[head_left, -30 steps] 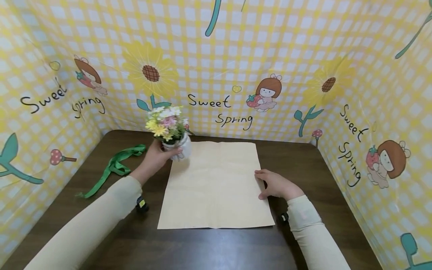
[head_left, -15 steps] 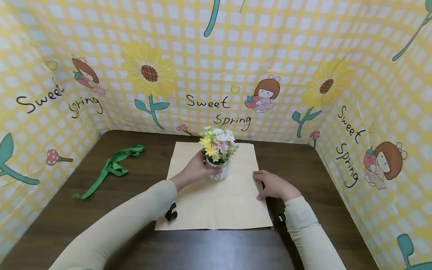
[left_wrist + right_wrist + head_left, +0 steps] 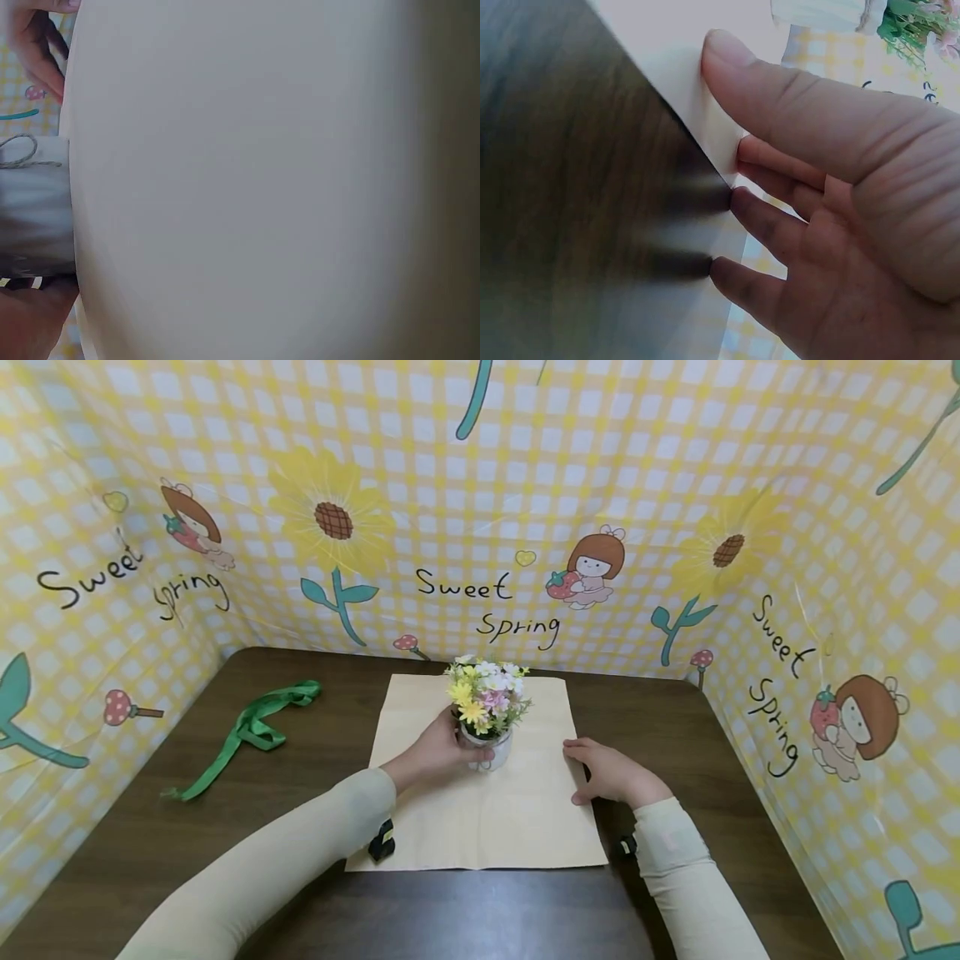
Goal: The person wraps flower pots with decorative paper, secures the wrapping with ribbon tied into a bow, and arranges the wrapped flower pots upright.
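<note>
My left hand (image 3: 442, 745) grips a small white flower pot (image 3: 501, 752) filled with yellow, white and pink flowers (image 3: 487, 697). The pot is upright at the middle of a cream paper sheet (image 3: 480, 827). In the left wrist view, a twine bow shows on the pot (image 3: 34, 210), with part of the left hand (image 3: 30, 322) beneath it. At the sheet's right edge lies my right hand (image 3: 611, 772), thumb and fingertips spread at the paper. The right wrist view shows the right hand (image 3: 855, 202) with its thumb over the paper and the other fingertips down at the table.
A green ribbon (image 3: 255, 727) lies loosely looped on the dark wooden table (image 3: 480, 914), left of the sheet. Yellow checked cloth walls (image 3: 450, 510) close off the back and both sides. Each wrist wears a small black camera, the left one (image 3: 382, 841) above the paper.
My left hand has carried the flower pot rightward from the sheet's upper left corner to its middle, then lowered it slightly. The right hand stays at the paper's right edge.
</note>
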`<move>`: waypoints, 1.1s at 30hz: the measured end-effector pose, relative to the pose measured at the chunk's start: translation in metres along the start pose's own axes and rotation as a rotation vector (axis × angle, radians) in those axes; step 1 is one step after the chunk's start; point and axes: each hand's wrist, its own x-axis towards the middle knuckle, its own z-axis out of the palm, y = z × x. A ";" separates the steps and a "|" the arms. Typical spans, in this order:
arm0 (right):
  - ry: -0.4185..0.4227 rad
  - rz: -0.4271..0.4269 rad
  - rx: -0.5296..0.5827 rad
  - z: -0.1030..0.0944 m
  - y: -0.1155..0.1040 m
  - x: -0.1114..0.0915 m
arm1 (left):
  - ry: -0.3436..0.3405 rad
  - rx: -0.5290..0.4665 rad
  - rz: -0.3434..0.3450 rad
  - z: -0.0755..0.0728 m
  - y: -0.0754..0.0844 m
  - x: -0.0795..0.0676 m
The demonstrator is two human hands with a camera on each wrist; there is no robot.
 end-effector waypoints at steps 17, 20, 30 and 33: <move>0.031 -0.057 -0.113 0.000 0.001 0.000 | -0.077 0.117 -0.035 -0.001 -0.008 -0.001; 0.025 -0.079 -0.175 0.000 -0.003 0.003 | -0.067 0.150 -0.034 -0.004 -0.008 -0.004; 0.005 -0.068 -0.197 0.002 -0.021 0.008 | -0.072 0.156 -0.007 -0.019 -0.009 -0.015; 0.003 -0.066 -0.202 0.002 -0.024 0.008 | -0.067 0.165 -0.016 -0.020 -0.009 -0.012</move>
